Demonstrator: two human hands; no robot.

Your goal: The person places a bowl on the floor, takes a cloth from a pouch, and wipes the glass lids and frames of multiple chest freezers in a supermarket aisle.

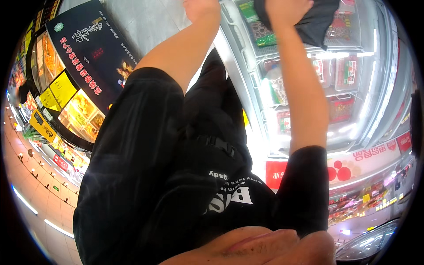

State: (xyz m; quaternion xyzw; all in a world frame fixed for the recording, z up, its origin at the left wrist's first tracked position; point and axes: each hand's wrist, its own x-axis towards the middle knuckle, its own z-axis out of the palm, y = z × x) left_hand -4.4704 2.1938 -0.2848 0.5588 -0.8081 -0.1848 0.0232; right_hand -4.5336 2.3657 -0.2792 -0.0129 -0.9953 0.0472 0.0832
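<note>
My right hand (291, 11) is at the top edge of the view, closed on a black cloth (314, 25). The cloth hangs over the packed goods inside a lit refrigerated display case (228, 56). Further left, my left hand (202, 8) is partly cut off by the top edge, beside the case's metal rim. Its fingers are out of view, so I cannot see whether it holds anything. Under my right forearm sit clear plastic packs (346, 73) of red food with labels. A green pack (266, 39) lies near the cloth.
White wire dividers (260, 54) split the case into sections. Grey floor tiles (142, 20) show to the left. A dark sign panel (89, 43) with writing stands beside lit bulk-food bins (82, 112). Yellow handwritten price cards (58, 91) sit among the bins.
</note>
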